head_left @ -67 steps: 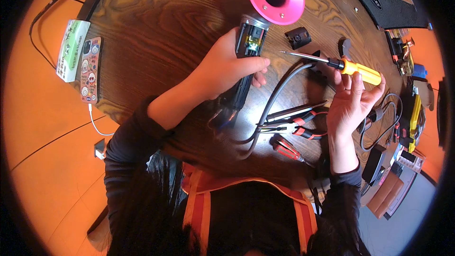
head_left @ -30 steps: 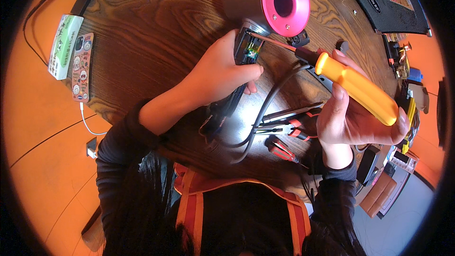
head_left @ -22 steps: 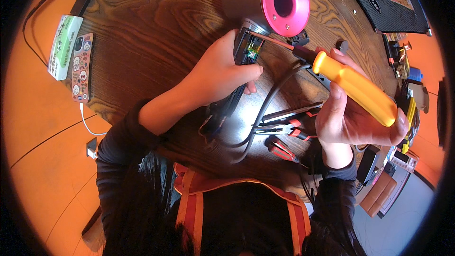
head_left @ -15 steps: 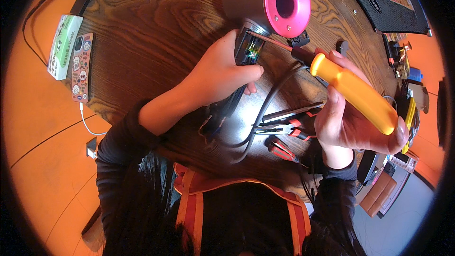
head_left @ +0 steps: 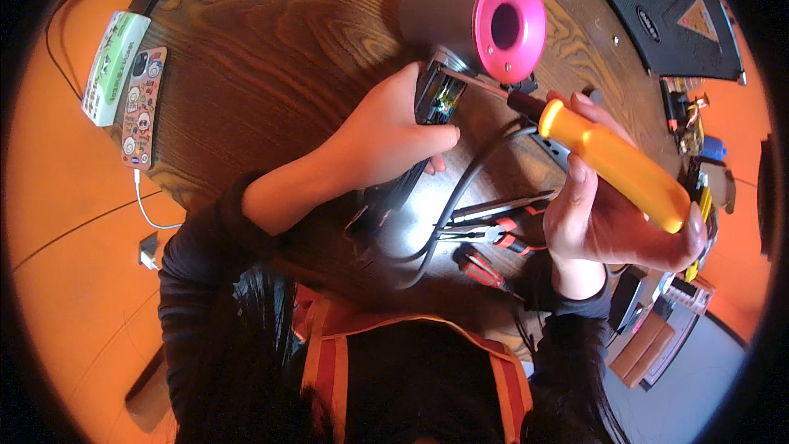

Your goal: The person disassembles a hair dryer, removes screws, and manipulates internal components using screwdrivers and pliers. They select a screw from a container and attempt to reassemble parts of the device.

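Note:
A hair dryer with a grey barrel and pink ring lies over the table, its handle opened so that a green circuit board shows. My left hand is wrapped round that opened handle. In my right hand is a screwdriver with a fat yellow handle. Its shaft slants up to the left, and the tip is at the handle's top, just below the barrel; whether it sits in a screw I cannot tell. A black cable loops between my hands.
Near my right wrist lie long-nose pliers, a red screwdriver and a slim dark tool. At the left edge are a phone in a patterned case and a green-white box. A black mat is at the far right.
The view has shifted slightly, and the hair dryer's barrel now appears lower and a little further right. Both hands keep their grips, with the screwdriver tip still at the handle's top.

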The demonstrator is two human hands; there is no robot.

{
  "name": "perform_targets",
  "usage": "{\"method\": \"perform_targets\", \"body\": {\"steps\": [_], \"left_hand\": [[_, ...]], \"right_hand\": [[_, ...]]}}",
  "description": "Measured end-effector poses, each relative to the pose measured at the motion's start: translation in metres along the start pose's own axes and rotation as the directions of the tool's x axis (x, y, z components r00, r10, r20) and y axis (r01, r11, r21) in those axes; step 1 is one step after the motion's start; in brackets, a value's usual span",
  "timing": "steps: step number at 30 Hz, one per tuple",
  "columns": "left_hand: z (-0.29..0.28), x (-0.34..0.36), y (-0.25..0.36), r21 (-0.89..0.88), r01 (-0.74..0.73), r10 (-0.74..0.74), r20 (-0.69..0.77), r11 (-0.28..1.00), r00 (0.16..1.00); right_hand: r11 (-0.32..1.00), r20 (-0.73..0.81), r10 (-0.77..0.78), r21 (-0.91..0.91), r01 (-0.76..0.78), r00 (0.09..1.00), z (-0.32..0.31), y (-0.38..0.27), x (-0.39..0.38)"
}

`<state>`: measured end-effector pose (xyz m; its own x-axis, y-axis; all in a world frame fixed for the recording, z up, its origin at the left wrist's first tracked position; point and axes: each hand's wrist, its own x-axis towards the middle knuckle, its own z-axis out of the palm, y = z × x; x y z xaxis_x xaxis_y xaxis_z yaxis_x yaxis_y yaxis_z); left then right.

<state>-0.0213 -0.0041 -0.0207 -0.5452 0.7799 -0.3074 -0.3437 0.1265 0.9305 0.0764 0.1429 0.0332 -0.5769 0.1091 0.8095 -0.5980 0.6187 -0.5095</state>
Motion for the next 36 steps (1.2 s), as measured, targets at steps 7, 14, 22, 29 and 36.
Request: {"method": "perform_targets", "body": {"steps": [7,14,22,29,36], "left_hand": [[-0.001,0.0,0.0,0.033,-0.013,0.012,0.031,0.999,0.999],[-0.001,-0.002,0.0,0.017,-0.028,0.028,0.0,0.999,1.0],[0.001,-0.005,0.002,0.081,-0.021,0.023,-0.021,0.996,1.0],[0.002,-0.007,-0.002,0.124,-0.119,0.126,-0.051,0.985,0.991],[0.001,-0.007,-0.004,0.182,-0.104,0.118,-0.071,0.978,0.99]], "right_hand": [[0.997,0.081,0.051,-0.065,-0.046,0.995,0.005,0.001,0.001],[0.992,-0.12,0.129,0.028,-0.127,0.984,0.005,0.004,-0.001],[0.989,-0.105,0.049,-0.136,-0.063,0.993,-0.006,-0.001,0.005],[0.956,-0.086,-0.024,-0.292,-0.002,0.996,-0.014,-0.007,0.015],[0.926,-0.035,0.078,-0.369,-0.085,0.996,-0.029,-0.006,0.021]]}}
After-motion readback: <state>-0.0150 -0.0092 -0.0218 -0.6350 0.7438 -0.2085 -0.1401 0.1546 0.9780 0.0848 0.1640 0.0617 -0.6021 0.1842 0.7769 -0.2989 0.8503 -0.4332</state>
